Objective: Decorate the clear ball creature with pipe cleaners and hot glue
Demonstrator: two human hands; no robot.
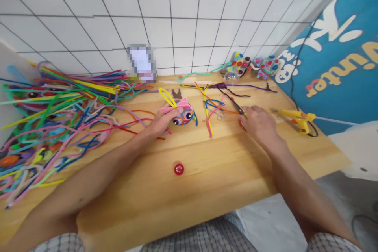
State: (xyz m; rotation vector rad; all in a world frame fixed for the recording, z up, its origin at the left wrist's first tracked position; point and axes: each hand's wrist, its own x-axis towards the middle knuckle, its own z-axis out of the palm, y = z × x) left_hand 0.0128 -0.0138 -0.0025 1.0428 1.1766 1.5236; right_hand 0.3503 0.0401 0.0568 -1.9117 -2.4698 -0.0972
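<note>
My left hand (161, 121) rests on the wooden table (206, 181) with its fingers closed on a small pink pipe-cleaner figure (180, 113) that has big googly eyes and a yellow loop on top. My right hand (257, 123) lies to the right of it, fingers curled over a thin dark tool (236, 107) among loose pipe cleaners (213, 111); what lies under the palm is hidden. A red bottle cap (178, 169) sits alone nearer to me.
A big heap of coloured pipe cleaners (53, 118) covers the table's left side. A yellow glue gun (297, 118) lies at the right edge. Two finished colourful figures (254, 65) stand at the back by the tiled wall. A blue banner hangs on the right.
</note>
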